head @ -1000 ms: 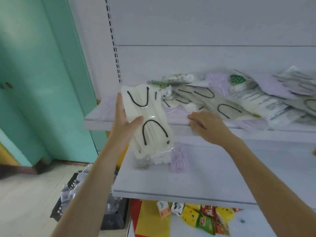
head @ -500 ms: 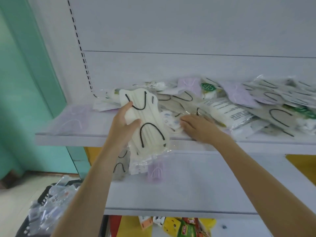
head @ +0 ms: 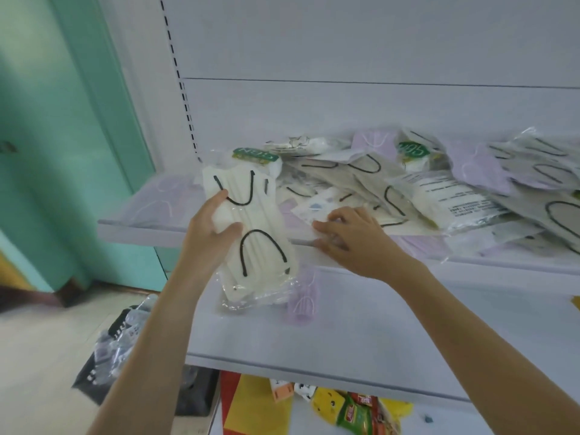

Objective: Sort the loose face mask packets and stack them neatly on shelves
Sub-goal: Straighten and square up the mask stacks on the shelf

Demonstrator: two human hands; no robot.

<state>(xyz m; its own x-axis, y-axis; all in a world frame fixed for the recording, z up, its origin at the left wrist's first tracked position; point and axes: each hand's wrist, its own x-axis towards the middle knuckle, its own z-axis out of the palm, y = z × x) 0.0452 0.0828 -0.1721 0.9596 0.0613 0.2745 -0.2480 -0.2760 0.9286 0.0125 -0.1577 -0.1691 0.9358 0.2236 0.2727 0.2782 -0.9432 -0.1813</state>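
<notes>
Currently the left hand (head: 211,233) is raised in front of the upper shelf (head: 135,226), forearm running up from the lower left, wrist bent slightly back. Its thumb presses the front of a stack of white mask packets (head: 254,233) and its fingers wrap behind, so the stack is firmly gripped and held near upright, tilted a little to the right. The stack's lower end hangs past the shelf's front edge, above the lower shelf (head: 345,334).

Right hand (head: 351,237) lies palm down at the front edge of the upper shelf, fingers spread and flat on a small pale packet (head: 317,208); pressing rather than gripping, nothing enclosed.

Held packets: clear, glossy, crinkled film over pleated off-white masks with thin black ear loops curved in U shapes. Loose pile of packets (head: 439,189) covers the upper shelf to the right, overlapping at all angles: white with black loops, pale lilac, some with green printed labels, one with dark text lines. A lilac mask packet (head: 303,296) lies on the lower shelf, just below the held stack. Shelves are matte, smooth, pale grey-white panels.
</notes>
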